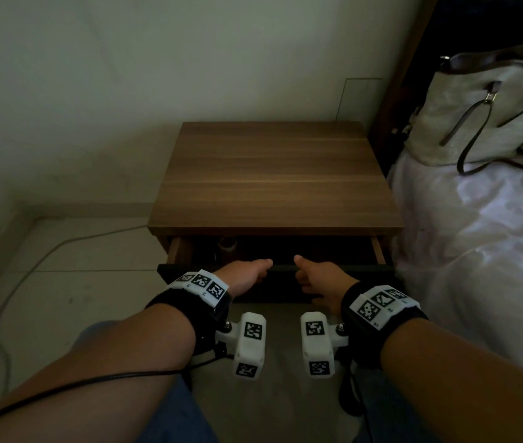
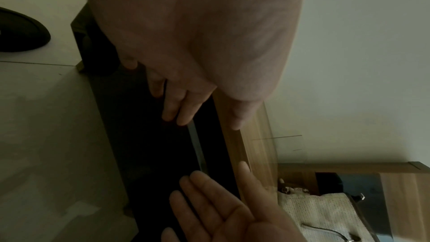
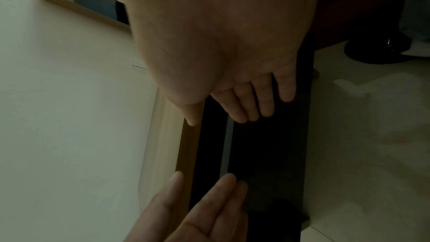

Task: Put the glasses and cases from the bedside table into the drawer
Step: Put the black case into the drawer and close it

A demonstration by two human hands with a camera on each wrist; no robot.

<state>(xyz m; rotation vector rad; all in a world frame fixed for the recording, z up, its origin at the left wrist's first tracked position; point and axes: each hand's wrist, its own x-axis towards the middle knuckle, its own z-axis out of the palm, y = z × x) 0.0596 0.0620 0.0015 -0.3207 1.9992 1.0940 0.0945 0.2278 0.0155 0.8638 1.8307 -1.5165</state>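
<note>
Head view: bedside table's wooden worktop (image 1: 276, 174) shows nothing on it, and the drawer (image 1: 273, 251) underneath is partly pulled out.
Left hand (image 1: 247, 274): fingers straight and flat against the dark drawer front (image 1: 273, 284), thumb up at the top edge. Not curled round anything, so it's a press, not a grip.
Right hand (image 1: 319, 278): mirror image, flat fingers on the front, thumb on top, holding nothing.
Why like that: my guess is both palms are set to slide the drawer shut evenly so it doesn't jam sideways.
Glasses and cases: can't see them on top. One dim roundish shape (image 1: 228, 243) sits inside the drawer at the left; too dark to say what it is. Judging from that, the putting-away part looks done.
Wrist views add: left wrist cam shows the left fingers (image 2: 177, 109) lying flat on the front panel with the other hand's open palm further along; right wrist cam shows the same from the other side (image 3: 253, 104). Head view hides those fingers.
Wrist views miss: the drawer's inside is just black there.
Nearby: pale handbag (image 1: 490, 103) on the bed (image 1: 477, 251), cable (image 1: 30, 266) on the floor.
</note>
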